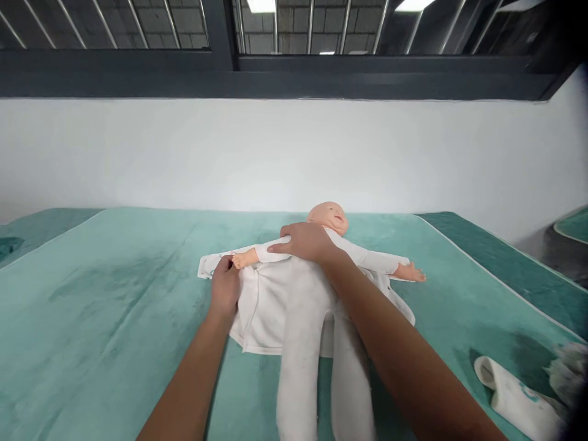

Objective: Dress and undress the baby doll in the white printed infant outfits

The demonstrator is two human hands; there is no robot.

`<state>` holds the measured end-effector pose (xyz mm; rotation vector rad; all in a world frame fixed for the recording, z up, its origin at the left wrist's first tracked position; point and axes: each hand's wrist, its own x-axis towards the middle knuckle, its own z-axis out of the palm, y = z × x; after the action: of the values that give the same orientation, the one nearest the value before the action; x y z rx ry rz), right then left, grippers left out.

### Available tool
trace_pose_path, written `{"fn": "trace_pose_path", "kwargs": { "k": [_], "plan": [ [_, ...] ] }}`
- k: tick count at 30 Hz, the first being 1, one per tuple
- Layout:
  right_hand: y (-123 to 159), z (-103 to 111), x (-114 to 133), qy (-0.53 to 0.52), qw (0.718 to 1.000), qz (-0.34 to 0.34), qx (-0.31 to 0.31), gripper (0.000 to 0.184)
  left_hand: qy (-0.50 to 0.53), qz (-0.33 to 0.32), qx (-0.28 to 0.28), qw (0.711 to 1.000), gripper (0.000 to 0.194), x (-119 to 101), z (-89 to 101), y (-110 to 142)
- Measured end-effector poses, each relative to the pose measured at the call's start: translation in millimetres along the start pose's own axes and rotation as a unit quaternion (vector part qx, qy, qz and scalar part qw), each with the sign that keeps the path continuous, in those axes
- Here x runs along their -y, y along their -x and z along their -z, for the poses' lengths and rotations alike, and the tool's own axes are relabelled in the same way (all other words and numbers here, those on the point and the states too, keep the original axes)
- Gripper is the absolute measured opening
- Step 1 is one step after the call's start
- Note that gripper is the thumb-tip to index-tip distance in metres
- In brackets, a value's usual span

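Observation:
A baby doll [303,318] in a white long-sleeved suit lies on its back, head away from me, arms spread. Beneath it a white baby jacket [269,315] is laid out, its printed sleeve [206,265] reaching left. My left hand [225,286] is closed at the jacket's left side, seemingly pinching its cloth, right against the doll's hand [245,258]. The fingertips are partly hidden. My right hand [305,241] grips the doll's upper arm on the left side, thumb below and fingers above. The doll's other arm [386,262] rests stretched out to the right.
The doll lies on a green padded mat [114,306] with darker side borders. At the lower right are a rolled white cloth [519,395] with a green print and a fluffy grey item [569,370]. A white wall [257,153] and barred window [298,67] stand behind.

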<state>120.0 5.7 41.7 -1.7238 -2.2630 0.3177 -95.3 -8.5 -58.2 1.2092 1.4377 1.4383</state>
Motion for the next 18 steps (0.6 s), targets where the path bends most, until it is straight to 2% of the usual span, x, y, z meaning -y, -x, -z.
{"fn": "trace_pose_path", "kwargs": {
  "k": [2,4,6,8,12,16,18],
  "plan": [
    [-1,0,0,0.009,1.000,-0.008,0.016,0.047,0.062,0.028,-0.012,0.998,0.020,-2,0.7,1],
    [-2,-1,1,0.023,0.999,-0.017,0.025,0.045,0.075,0.028,-0.034,0.996,0.021,-4,0.9,3],
    [-3,-2,2,0.040,0.999,-0.023,0.026,0.045,0.023,-0.012,-0.056,0.998,0.022,-6,-0.5,6],
    [-6,-4,6,0.059,0.997,-0.024,0.030,0.044,-0.077,-0.083,-0.059,0.992,0.021,-7,-3.9,11],
    [-14,-11,17,0.125,0.991,-0.016,0.045,0.038,-0.259,-0.217,-0.019,0.941,0.019,-10,-13.4,19],
    [-22,-20,21,0.145,0.989,-0.020,0.035,0.039,-0.344,-0.289,0.037,0.893,0.020,-11,-18.3,22],
    [-23,-22,21,0.145,0.989,-0.022,0.029,0.039,-0.361,-0.319,0.043,0.875,0.022,-11,-18.7,24]
  ]
}}
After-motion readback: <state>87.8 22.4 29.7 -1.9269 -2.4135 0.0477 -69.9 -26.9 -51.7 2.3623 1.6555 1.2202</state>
